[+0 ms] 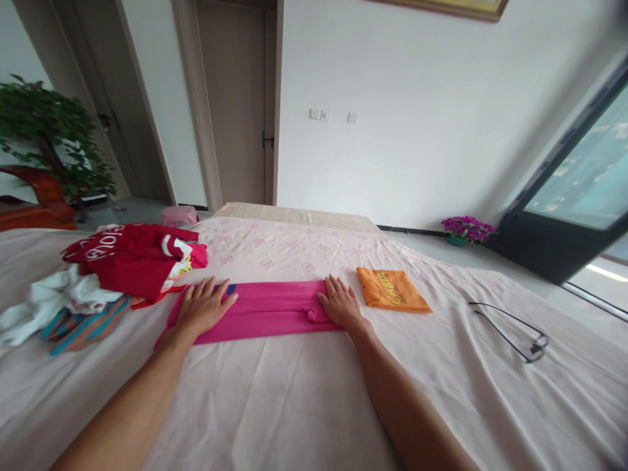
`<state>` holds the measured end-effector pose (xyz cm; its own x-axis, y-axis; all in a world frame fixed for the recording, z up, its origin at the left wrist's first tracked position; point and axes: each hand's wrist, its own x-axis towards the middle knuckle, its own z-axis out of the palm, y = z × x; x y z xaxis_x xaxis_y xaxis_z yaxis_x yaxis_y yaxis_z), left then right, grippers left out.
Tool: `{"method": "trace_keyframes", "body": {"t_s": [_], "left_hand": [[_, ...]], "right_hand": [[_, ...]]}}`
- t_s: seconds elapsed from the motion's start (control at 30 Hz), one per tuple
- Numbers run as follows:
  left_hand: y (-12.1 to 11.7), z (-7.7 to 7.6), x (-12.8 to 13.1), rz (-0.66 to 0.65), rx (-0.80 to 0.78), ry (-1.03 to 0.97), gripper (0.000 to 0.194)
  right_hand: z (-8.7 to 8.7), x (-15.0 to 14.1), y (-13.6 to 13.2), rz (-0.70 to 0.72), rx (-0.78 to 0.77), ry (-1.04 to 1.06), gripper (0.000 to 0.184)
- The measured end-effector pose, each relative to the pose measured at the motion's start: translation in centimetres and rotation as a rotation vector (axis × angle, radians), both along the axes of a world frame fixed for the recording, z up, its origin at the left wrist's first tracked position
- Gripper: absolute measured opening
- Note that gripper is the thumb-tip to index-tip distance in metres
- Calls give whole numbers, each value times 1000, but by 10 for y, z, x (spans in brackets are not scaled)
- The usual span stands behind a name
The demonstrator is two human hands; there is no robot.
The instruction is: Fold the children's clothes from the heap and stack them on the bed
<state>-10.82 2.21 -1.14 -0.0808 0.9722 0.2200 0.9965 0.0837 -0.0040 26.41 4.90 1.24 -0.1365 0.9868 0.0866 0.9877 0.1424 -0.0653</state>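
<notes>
A bright pink garment (275,313), folded into a long flat strip, lies crosswise in front of me on the cloth-covered surface. My left hand (205,306) rests flat on its left end, fingers apart, beside a small dark blue patch. On the right end my right hand (342,303) presses down with fingers stretched out. A small bunched bit of pink fabric sticks up near that hand. Just right of it lies an orange folded shirt (395,290) with yellow lettering, apart from my fingers.
Left of the pink garment is a heap of clothes with a red shirt (132,255) on top and a striped piece (88,324) below. Eyeglasses (520,337) lie at the right on the pale sheet (289,405). Beyond the far edge stand a pink stool (179,215) and purple flowers (468,227).
</notes>
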Motion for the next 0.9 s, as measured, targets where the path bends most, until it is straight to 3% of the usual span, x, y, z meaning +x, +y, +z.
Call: {"method": "trace_keyframes", "body": {"t_s": [0.2,0.37,0.5,0.63,0.73,0.9], "left_hand": [[-8,1,-11,102,-28,-57,70],[-15,-2,-28,110,-24,-53,71],[-17,-4,-29,113,-6,-18,71],[-18,-4,-27,106,12,-12,70],[-18,-2,-26,102,18,-37,69],[-22,2,-23,112,14,-42,66]], "right_hand": [[2,0,-1,-5,-2,-4,67],[2,0,-3,-2,19,-12,66],[7,-5,-10,23,166,-46,63],[15,-18,-22,187,330,-40,63],[12,-27,-28,306,288,-31,64],[-4,-30,-27,322,206,-34,64]]}}
